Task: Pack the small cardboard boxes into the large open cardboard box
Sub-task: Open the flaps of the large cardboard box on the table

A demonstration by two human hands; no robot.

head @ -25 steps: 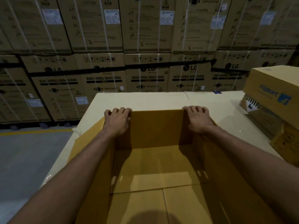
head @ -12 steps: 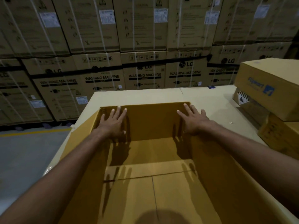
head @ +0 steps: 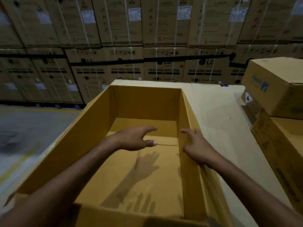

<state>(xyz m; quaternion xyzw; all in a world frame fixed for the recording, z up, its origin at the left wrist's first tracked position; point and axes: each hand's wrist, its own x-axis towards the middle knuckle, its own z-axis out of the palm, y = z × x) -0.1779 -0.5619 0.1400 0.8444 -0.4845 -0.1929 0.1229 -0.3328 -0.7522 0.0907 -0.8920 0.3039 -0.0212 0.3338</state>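
The large open cardboard box stands on a pale table, its bare floor showing inside. My left hand hovers over the box's inside with fingers straight, holding nothing. My right hand lies open at the box's right wall, fingers extended across its top edge. A small cardboard box with a blue logo sits at the right, stacked on other cardboard boxes.
The pale table stretches to the right of the open box. A wall of stacked washing machine cartons fills the background. Grey floor with a yellow line lies to the left.
Both hands have drawn back from the box's far wall toward me. The left now hangs over the box's inside, the right is at the right wall. The view has shifted right.
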